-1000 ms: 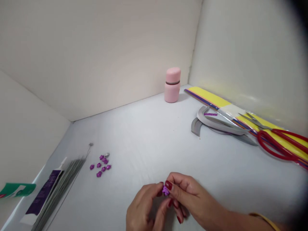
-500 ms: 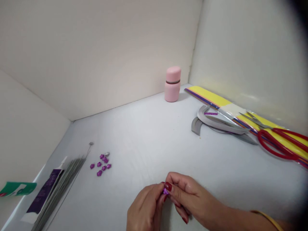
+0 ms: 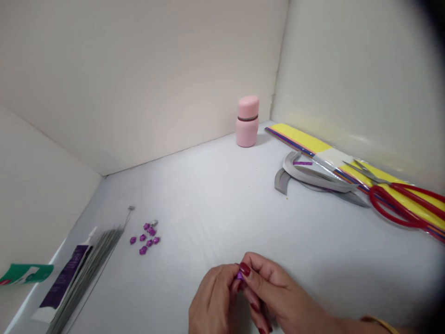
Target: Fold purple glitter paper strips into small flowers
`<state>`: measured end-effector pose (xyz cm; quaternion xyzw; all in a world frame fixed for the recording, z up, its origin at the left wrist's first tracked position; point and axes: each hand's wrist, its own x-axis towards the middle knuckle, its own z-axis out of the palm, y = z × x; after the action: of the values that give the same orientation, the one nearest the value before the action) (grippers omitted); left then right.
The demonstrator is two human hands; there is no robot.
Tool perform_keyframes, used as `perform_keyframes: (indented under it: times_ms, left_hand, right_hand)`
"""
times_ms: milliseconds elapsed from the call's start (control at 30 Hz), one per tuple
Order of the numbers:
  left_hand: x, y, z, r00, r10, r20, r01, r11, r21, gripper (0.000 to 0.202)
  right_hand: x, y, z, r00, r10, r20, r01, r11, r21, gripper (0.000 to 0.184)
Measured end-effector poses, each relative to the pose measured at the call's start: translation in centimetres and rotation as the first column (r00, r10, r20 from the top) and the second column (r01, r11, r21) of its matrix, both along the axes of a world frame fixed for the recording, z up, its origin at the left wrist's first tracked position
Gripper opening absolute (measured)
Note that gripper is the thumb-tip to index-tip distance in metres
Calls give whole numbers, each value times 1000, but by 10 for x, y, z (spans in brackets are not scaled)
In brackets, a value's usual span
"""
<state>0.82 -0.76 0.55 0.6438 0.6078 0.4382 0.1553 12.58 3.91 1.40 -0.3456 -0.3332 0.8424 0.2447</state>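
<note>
Two bare hands meet low in the view, above a white tabletop (image 3: 194,208). Between them, a tiny purple glitter piece (image 3: 239,276) is pinched at the fingertips and mostly hidden by them. The right hand (image 3: 274,290) reaches in from the lower right, a thin gold bangle (image 3: 378,322) at its wrist. It curls over the piece, with a red-nailed fingertip (image 3: 245,269) pressing from above. The left hand (image 3: 212,299) rises from below, its fingers bent inward to meet the right. Both hands are closed in a fine pinch, not a fist: a piece this small seems to need fingertips, with two hands steadying it.

Ahead and to the left of the hands, a small cluster of matching purple pieces (image 3: 146,239) lies within easy reach. Farther left are a bundle of thin grey wires (image 3: 93,273), a tube (image 3: 66,273) with a purple label, and a green packet (image 3: 26,273). Ahead and to the right lie curved grey strips (image 3: 306,175) and red-handled scissors (image 3: 417,195) beside a yellow packet (image 3: 299,139). A pink bottle (image 3: 247,121) stands straight ahead by the wall.
</note>
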Motion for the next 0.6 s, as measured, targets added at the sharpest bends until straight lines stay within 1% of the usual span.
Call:
perform_keyframes:
  times_ms: [100,200,333,433,600]
  left_hand:
    - [-7,3,-1,998,-24,58,27,999,-47,22]
    - [-12,5,0,994,-57,97,62,997,-51,21]
    - [-12,5,1,994,-88,72,92,995,-45,22]
    - [-12,4,0,995,-87,47,89,995,-37,23]
    - [-10,2,0,997,-73,22,74,997,-21,20]
  right_hand:
    - [1,3,2,998,67,6,-66,997,-34,40]
    - [3,6,2,994,110,-4,-110,993,-49,39]
    - [4,7,0,992,129,-5,-129,990,-59,38]
    - [4,7,0,989,148,-25,-150,985,-89,37]
    - [4,7,5,992,127,-26,-129,987,-99,35]
